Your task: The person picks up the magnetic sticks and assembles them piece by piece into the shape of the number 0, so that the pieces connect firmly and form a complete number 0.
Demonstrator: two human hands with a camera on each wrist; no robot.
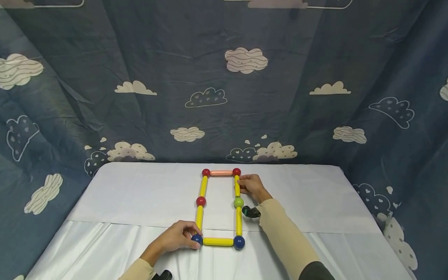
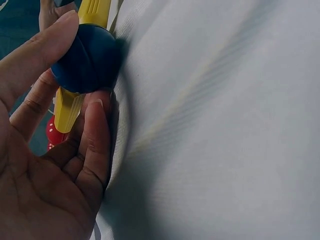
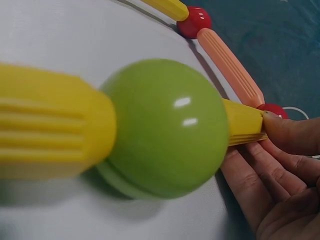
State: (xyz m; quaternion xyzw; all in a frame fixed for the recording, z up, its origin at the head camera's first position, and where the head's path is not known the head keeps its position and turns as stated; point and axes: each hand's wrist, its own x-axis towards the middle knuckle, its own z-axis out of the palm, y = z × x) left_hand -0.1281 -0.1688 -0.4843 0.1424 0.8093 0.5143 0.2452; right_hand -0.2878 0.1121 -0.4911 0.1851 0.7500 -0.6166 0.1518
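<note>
A rectangle of ridged rods and balls lies on the white cloth. My left hand (image 1: 176,236) grips the blue ball (image 2: 87,60) at its near left corner, thumb on one side and fingers on the other. On the far right side, my right hand (image 1: 253,186) pinches a yellow rod (image 3: 244,122) between a green ball (image 3: 165,130) and a red ball (image 1: 236,171). A salmon rod (image 1: 221,173) joins that red ball to another red ball (image 1: 206,172). The near edge is a yellow rod (image 1: 218,242), ending in a second blue ball (image 1: 239,242).
The white-covered table (image 1: 140,190) has a seam across it and spreads out around the rectangle. Behind it and at both sides hangs a dark curtain (image 1: 206,128) with cloud prints. A black wrist device (image 1: 251,212) sits beside the green ball.
</note>
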